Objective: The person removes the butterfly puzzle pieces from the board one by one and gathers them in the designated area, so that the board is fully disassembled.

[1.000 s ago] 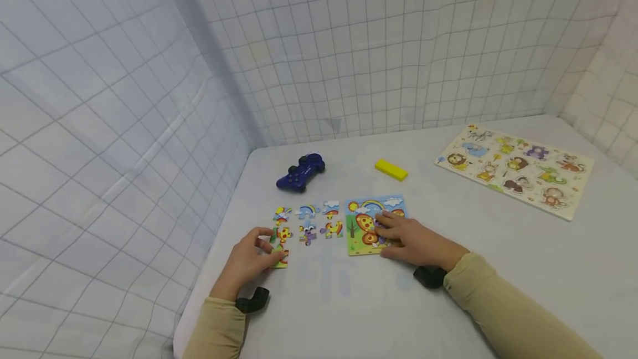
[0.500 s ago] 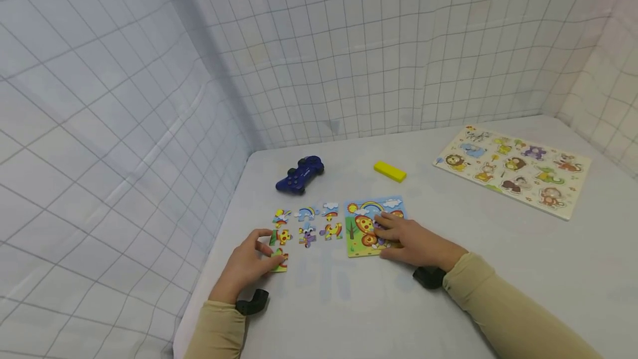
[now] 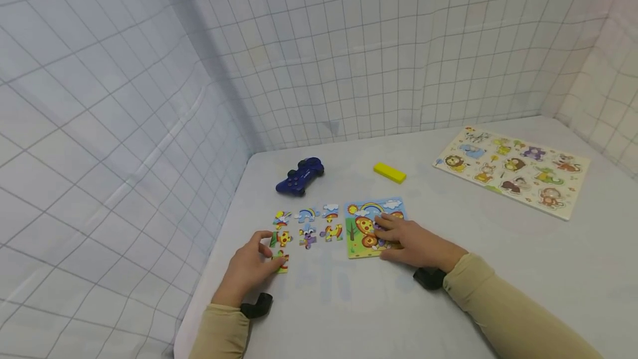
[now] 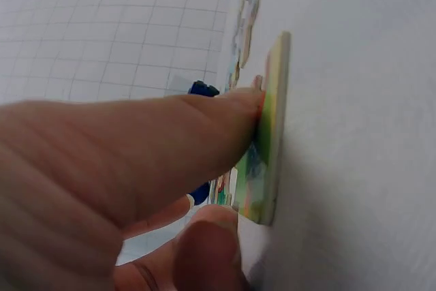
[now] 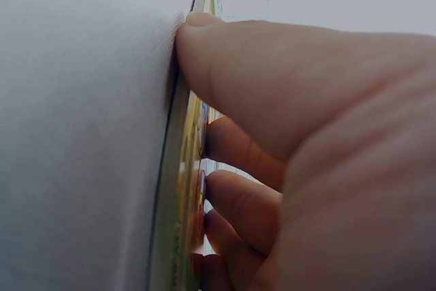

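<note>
My left hand (image 3: 244,271) is at the lower left of a group of loose jigsaw pieces. Its thumb lies on the face of the nearest jigsaw piece (image 4: 274,161), and its curled fingers come down at that piece's left end. Above it in the same column is another jigsaw piece (image 3: 282,239), close to the index fingertip. Several more, such as a rainbow piece (image 3: 307,215), lie in rows face up. My right hand (image 3: 416,242) rests with its fingertips on a square butterfly picture board (image 3: 355,244); the thumb touches the board's near edge (image 5: 178,148) in the right wrist view.
A blue game controller (image 3: 300,176) lies behind the loose pieces. Farther back is a yellow block (image 3: 390,173). A wooden animal puzzle board (image 3: 490,160) lies at the right rear. Grid-patterned cloth walls (image 3: 324,60) stand behind and left of the white table (image 3: 369,309).
The nearest piece, under my left thumb, has slid slightly toward me, widening the gap to the piece above. My right hand stays on the picture board. The head view has shifted slightly.
</note>
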